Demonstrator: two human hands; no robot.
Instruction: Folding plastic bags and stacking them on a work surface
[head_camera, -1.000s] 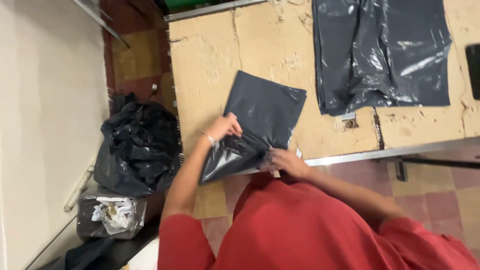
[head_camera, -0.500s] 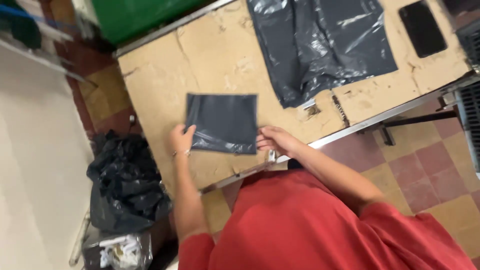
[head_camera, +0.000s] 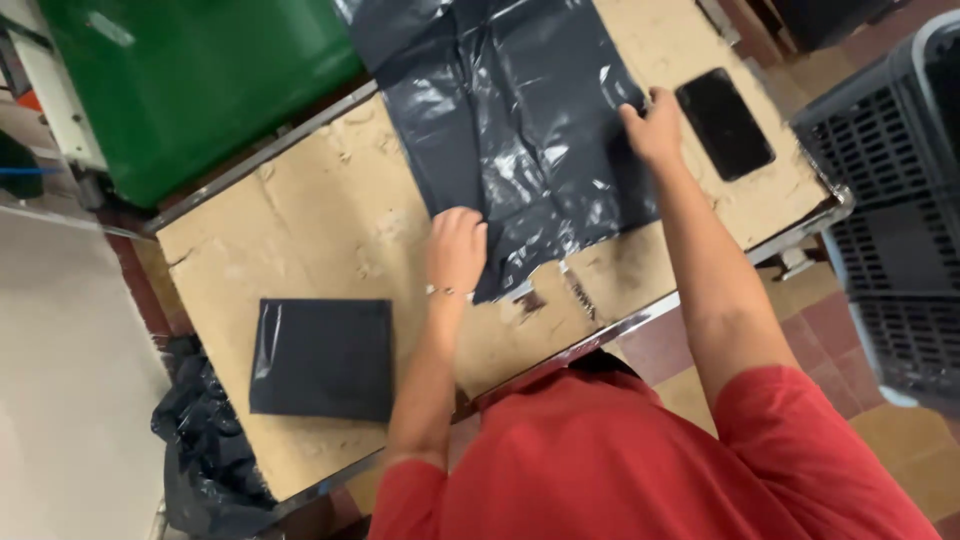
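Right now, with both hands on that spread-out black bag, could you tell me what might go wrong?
1. The phone lies close to the right hand and near the table edge; a sweep of the black bag might push it off.
2. The tabletop looks rough and chipped near the left hand, so the thin plastic could snag or tear.
3. The folded bag sits near the front edge and could slide off.

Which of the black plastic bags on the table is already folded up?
The small square black plastic bag near the table's left end, clear of both hands. The large black plastic sheet bag lies spread out under both hands.
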